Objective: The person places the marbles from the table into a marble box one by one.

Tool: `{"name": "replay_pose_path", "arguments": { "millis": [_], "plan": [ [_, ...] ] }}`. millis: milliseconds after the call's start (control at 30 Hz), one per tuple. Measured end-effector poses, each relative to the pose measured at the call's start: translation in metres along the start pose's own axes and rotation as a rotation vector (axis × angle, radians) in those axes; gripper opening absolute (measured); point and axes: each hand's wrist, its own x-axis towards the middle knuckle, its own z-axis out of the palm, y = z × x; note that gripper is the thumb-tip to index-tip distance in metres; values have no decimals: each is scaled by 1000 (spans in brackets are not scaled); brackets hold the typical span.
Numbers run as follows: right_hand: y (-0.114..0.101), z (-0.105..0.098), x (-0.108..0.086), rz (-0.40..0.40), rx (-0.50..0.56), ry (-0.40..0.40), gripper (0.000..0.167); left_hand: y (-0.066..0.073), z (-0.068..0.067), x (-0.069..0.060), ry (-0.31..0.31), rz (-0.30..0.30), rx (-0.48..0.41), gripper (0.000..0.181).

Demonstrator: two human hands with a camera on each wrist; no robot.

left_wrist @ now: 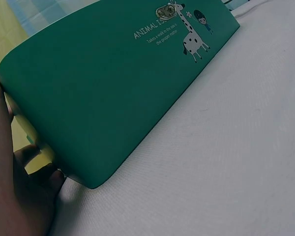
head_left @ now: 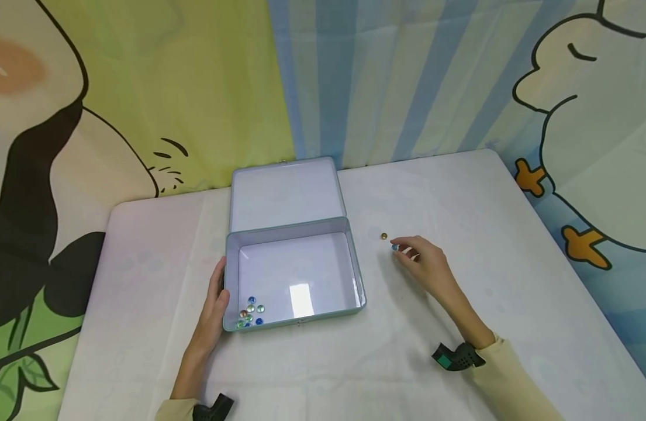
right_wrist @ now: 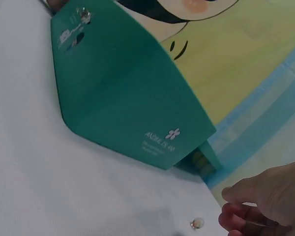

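An open tin box (head_left: 296,275), pale inside and green outside (left_wrist: 98,83), sits mid-table with its hinged lid (head_left: 286,196) tipped back. Several glass marbles (head_left: 251,309), blue, green and amber, lie in its front left corner. My left hand (head_left: 213,310) rests against the box's left wall, fingers along the outside. To the right of the box, my right hand (head_left: 421,260) pinches a blue marble (head_left: 395,247) between thumb and forefinger, low over the cloth. An amber marble (head_left: 383,236) lies just beyond those fingertips. In the right wrist view, the fingers hide the pinched marble.
A white cloth (head_left: 512,245) covers the table. Cartoon-printed curtains (head_left: 365,76) hang along its back and sides. A small metal clasp (left_wrist: 165,12) sticks out from the box's front wall.
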Motion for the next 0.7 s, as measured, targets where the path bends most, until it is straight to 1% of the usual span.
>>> {"name": "replay_pose_path", "arguments": {
  "millis": [67,233,367,467,700],
  "plan": [
    [-7,-5,-4,-7,17,-3,25,-1,0,0,2,-1,-1,58],
    [-25,-15,-14,-26,102,-9,27,-1,-1,1,3,3,-7,58],
    [-40,-18,-17,-52,180,-36,26,0,0,1,4,5,-6,59],
    [-48,-17,-16,-48,263,-91,26,0,0,0,4,6,-2,60],
    [-59,-11,-9,2,474,-251,29,-1,0,0,2,-6,-2,60]
  ]
}}
